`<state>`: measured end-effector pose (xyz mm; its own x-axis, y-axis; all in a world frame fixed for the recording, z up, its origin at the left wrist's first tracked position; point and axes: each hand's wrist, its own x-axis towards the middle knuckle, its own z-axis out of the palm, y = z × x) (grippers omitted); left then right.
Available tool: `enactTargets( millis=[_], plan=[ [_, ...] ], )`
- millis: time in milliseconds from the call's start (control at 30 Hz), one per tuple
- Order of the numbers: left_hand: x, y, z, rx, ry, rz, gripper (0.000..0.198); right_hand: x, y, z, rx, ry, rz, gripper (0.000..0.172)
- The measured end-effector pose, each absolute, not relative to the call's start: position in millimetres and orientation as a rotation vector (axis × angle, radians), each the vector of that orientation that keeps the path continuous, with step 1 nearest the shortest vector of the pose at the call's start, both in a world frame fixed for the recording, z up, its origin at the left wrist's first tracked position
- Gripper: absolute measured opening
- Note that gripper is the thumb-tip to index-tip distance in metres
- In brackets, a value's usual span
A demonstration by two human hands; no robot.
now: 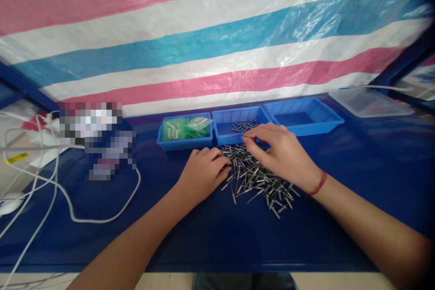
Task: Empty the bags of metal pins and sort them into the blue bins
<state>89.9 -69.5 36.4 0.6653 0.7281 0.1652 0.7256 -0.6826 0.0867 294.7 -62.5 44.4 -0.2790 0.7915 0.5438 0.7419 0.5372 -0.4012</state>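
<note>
**Slim metal pins (255,176): light, stiff and likely to be slippery**

A loose heap of metal pins is spread over the counter (210,244), directly in front of the middle blue bin (227,139). A smaller cluster of pins (245,125) is held inside that bin, towards its right side. Green packets (186,128) are contained in the bin just to its left.

The left hand (206,168) is placed in front of the middle bin, to the left, with its fingers curled at the heap's edge; whether a pin is pinched there cannot be told. The right hand (277,147) is held by the middle bin's near right corner, thumb and index finger brought close together; anything gripped between them is too small to be made out.

Each pin can be expected to be light and rigid, hardly to be damaged by a firm pinch. The shiny, narrow shanks may be rolled or slid easily between fingertips, and neighbours may be dragged along where pins are crossed. A single pin is best taken across the middle of its shank, preferably from the looser fringe farthest from the middle bin, where less tangling is seen.
</note>
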Motion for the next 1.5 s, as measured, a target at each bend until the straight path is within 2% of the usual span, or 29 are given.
enactTargets(
  millis=[467,800,1000,1167,1333,1500],
  plan=[
    [95.0,-73.3,34.9,2.916,1.324,0.24,0.023,292.5,-64.2,43.8,-1.235,-2.102,0.14,0.016],
    [90.1,-70.7,36.8,2.624,1.284,0.607,0.021,284.3,-74.1,48.8,-1.028,-2.23,0.397,0.016],
    [89.9,-71.4,39.2,2.493,1.234,0.851,0.016,283.8,-73.2,42.1,-1.052,-2.213,0.418,0.011],
    [92.4,-73.7,34.6,2.287,1.204,1.041,0.033,280.6,-76.0,42.6,-1.018,-2.232,0.431,0.012],
    [94.6,-76.4,34.5,2.165,1.224,1.096,0.009,277.6,-79.1,44.3,-1.036,-2.155,0.518,0.01],
    [94.7,-76.7,37.0,2.165,1.2,1.093,0.007,276.5,-79.6,44.4,-1.032,-2.133,0.572,0.013]
  ],
)
